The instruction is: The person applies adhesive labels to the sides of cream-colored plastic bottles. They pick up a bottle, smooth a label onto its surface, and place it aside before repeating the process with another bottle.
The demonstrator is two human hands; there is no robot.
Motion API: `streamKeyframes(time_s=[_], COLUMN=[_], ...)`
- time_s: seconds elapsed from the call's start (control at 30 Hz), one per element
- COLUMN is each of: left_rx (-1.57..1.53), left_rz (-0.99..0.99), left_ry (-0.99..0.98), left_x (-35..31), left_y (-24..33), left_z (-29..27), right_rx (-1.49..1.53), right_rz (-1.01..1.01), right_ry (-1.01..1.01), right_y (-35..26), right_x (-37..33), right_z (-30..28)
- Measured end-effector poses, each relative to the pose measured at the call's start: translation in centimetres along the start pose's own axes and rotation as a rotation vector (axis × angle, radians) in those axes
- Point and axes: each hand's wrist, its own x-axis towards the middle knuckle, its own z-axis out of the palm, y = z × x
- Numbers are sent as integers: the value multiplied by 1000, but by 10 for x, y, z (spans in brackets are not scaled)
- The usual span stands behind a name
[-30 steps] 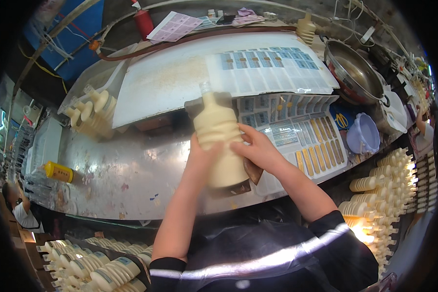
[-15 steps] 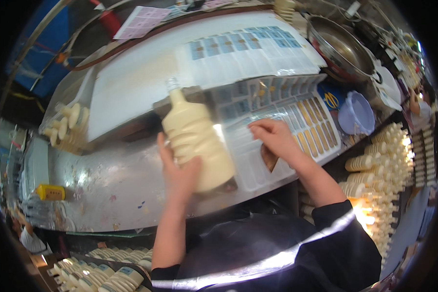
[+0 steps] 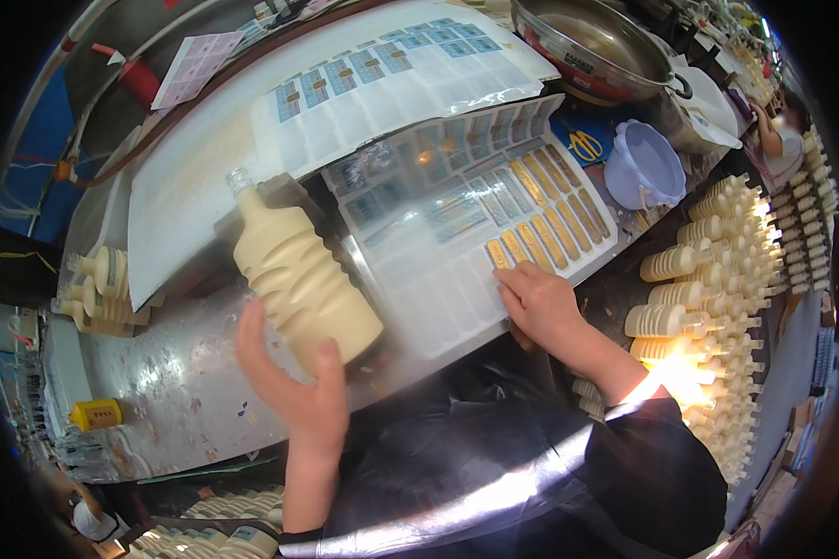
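My left hand (image 3: pixel 298 387) was spread, thumb well apart from the fingers, nothing gripped. Thumb tip overlapped the base end of the cream bottle (image 3: pixel 303 275) in view; couldn't tell contact from a small gap. Fingers sat just off the bottle's left side.

My right hand (image 3: pixel 545 303) was half curled, fingertips at the lower end of the end gold strip (image 3: pixel 498 253). Couldn't tell whether it had pinched it. A bit of something brown showed under that palm; couldn't identify it.

Key relation: bottle lay on its side, ahead and slightly right of the left hand, long axis slanting, neck up-left and away from me, base down-right and toward me. Left hand was clearly the nearer one, at the base end. Strip's long axis ran much the same way as the bottle's, a little steeper; it lay just ahead and left of the right fingertips, right hand nearer. Bare part of the label sheet (image 3: pixel 438 307) lay between bottle and right hand.

Farther out: metal table (image 3: pixel 196 373) under it all, white board (image 3: pixel 186 186) beyond the bottle, yellow scissors (image 3: pixel 584 146) and purple basin (image 3: pixel 639 168) past the sheet's right edge, big metal pan (image 3: pixel 583 47) behind those. Yellow container (image 3: pixel 97 415) stood at far left, stacked cream bottles (image 3: pixel 718 307) off to the right.
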Motion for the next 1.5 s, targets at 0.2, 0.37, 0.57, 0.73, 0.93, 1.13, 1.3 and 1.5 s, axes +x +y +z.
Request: streamKeyframes(time_s=[0.2,0.37,0.57,0.73,0.93,1.13,1.3,1.5], left_rx=[-144,-260,-306,-305,-261,-304,-360,-437], left_rz=[365,390,364,328,273,219,199,16], left_ry=[-214,-375,-442,-497,-564,-580,-560,-658], left_x=[-8,-13,-26,-29,-30,-33,-29,-30], left_y=[27,39,37,38,35,26,20,19], left_z=[27,38,54,61,58,60,59,61], right_rx=[6,-60,-61,-31,-128,-175,-262,-260], right_rz=[-26,-16,-59,-109,6,119,-90,-269], right_ry=[82,35,42,38,-61,-302,-232,-308], right_y=[1,7,7,-1,-10,-22,-28,-24], right_x=[3,-9,-9,25,60,80,49,5], right_z=[2,-8,-4,20,39,60,41,20])
